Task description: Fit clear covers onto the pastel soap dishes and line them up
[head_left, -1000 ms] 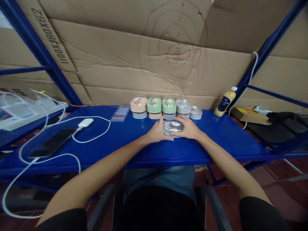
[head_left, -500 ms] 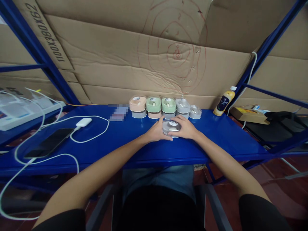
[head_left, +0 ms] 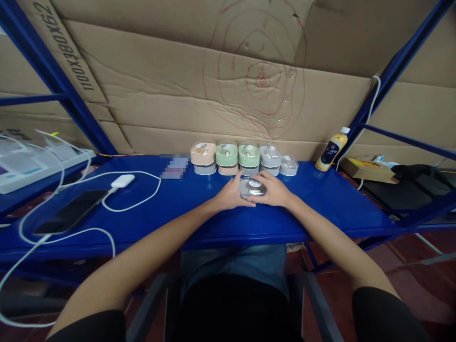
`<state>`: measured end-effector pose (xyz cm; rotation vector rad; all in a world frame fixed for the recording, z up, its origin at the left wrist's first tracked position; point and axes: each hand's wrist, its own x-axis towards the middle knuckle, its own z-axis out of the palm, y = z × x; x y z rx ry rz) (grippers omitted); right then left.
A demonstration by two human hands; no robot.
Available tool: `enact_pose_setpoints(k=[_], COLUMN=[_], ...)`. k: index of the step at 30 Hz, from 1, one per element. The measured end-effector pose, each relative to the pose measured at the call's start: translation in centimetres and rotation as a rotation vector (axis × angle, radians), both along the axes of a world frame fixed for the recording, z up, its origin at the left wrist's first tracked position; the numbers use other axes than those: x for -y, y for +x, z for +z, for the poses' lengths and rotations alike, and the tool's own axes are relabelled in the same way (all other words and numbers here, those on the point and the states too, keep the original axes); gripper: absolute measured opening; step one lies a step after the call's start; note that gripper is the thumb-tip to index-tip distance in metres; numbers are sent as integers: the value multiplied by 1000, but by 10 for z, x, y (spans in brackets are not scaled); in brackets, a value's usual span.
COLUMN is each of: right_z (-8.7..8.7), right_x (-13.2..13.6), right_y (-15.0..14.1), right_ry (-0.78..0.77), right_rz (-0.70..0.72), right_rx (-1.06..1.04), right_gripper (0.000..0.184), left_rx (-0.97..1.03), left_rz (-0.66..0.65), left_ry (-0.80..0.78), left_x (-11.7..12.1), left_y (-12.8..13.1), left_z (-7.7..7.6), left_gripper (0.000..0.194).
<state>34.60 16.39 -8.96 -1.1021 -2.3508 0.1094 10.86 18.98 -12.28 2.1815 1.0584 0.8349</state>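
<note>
Cupping a dark box between left hand and right hand, around the middle of the table from left to right. Clasping it on both flanks, with fingers curled toward the far side and thumbs tucked along the near side. Seemingly lidded; cannot tell whether resting flat or raised. Judging by how things lie, already stacked two high at four spots near the far edge, topped from left to right by a peach box, a left green box, a right green box and a grey box. Ending at the right with a single small box, bearing nothing on top. Leaving the dark box out of that row, on its near side. Reaching in with left forearm from near left and right forearm from near right, spread at the elbows and converging at the wrists.
</note>
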Motion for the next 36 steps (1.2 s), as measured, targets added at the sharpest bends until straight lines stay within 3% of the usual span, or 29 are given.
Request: enact_pose_setpoints(k=[2,7,12,21,28,36], right_z=[0,0,-3,-6,-5,-6], right_x=[0,-8,-22,-29,-30,-29], right_y=[0,12,33,41,42,38], right_ry=[-7,-95,-181,-219,-245,-243], right_rz=[-1,71,133,134,133,105], right_rx=[0,-37,-29,-60,-72,-52], right_gripper=[89,95,112,113,111,116], left_rx=[-6,2,-134,-147,-114,-90], left_rz=[8,-90,-16,-105,-174,-158], left_ry=[13,93,121,221,292,336], left_x=[1,1,-10,-27,-28,-30], left_y=[0,-1,-10,-32,-37,-36], left_z=[2,10,12,9,14,13], left_gripper=[145,110,119,131,95,90])
